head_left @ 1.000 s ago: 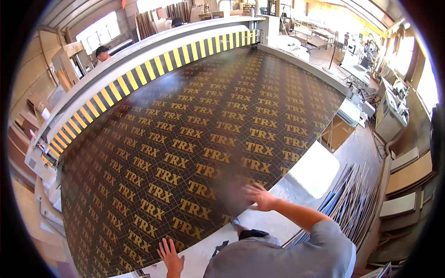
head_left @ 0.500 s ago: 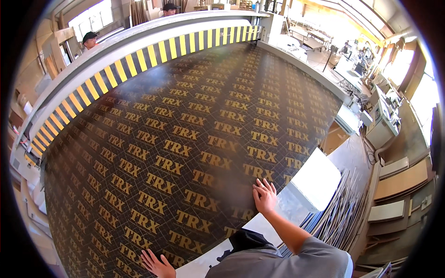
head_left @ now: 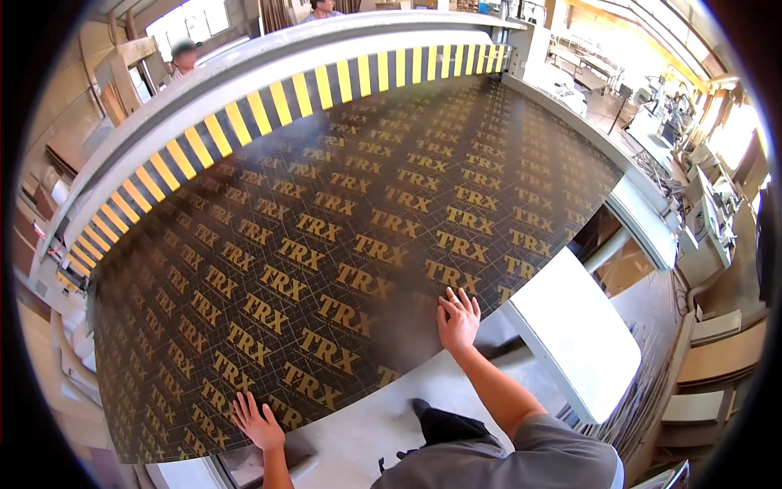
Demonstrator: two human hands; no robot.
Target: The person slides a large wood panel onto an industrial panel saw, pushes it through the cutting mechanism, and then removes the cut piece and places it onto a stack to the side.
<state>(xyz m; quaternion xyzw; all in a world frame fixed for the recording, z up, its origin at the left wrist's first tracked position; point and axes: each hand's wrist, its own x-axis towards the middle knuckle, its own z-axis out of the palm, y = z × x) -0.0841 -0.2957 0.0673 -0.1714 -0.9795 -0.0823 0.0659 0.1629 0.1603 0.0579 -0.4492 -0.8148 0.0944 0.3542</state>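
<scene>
Big dark-brown film-faced panel (head_left: 342,244), glossy, with repeating gold lettering and fine grid lines, lies flat on the machine's pale grey surface (head_left: 391,424) and fills most of the view. Left hand (head_left: 257,421) at 7 o'clock, fingers spread, palm flat on the panel's near edge. Right hand (head_left: 458,319) at 5 o'clock, also splayed and pressing flat near the edge; neither grip closed on anything. Grey beam with yellow-black hazard stripes (head_left: 269,98) arcs from 9 to 1 o'clock. White rectangular extension wing (head_left: 578,342) at 4 o'clock, probably laminate.
</scene>
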